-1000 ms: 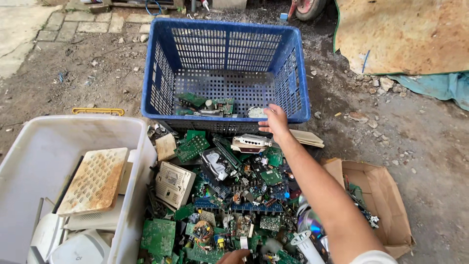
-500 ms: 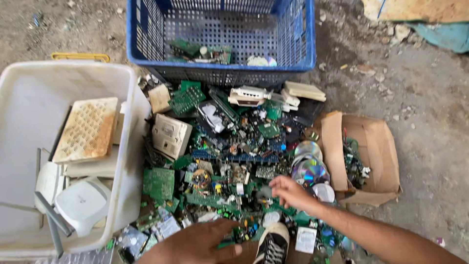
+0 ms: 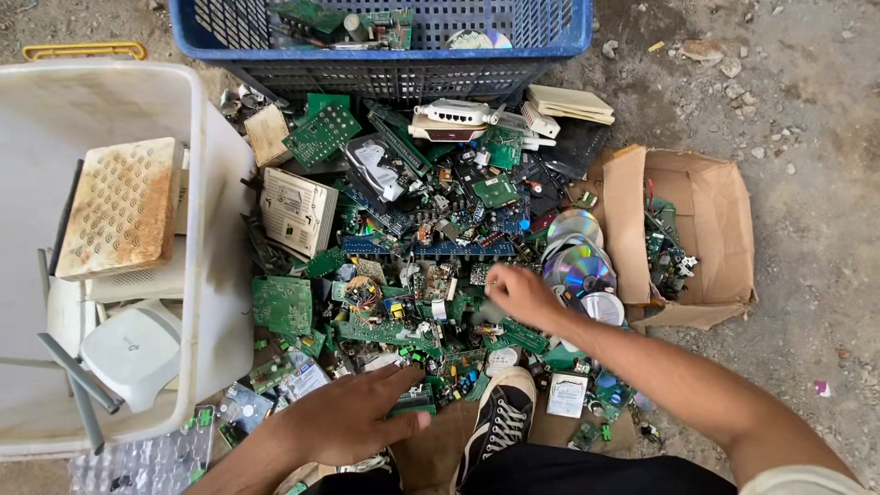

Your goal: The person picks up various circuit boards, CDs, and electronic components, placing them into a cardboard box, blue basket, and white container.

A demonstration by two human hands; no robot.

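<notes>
White plastic tub (image 3: 211,229) holds perforated router casings; blue lattice crate (image 3: 394,55) holds green boards. Circuit-board heap (image 3: 412,266) covers the ground between them. Left hand (image 3: 353,417) flat, fingers spread, on boards; right hand (image 3: 522,295) curled, pinching scrap.

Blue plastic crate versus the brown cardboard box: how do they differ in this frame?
The blue plastic crate has rigid lattice walls; the brown cardboard box has solid, creased walls with one flap folded open. The crate stands at the far end of the pile of circuit boards; the box lies at its right edge, beside shiny discs. Both hold green circuit boards and rest on bare ground.
</notes>
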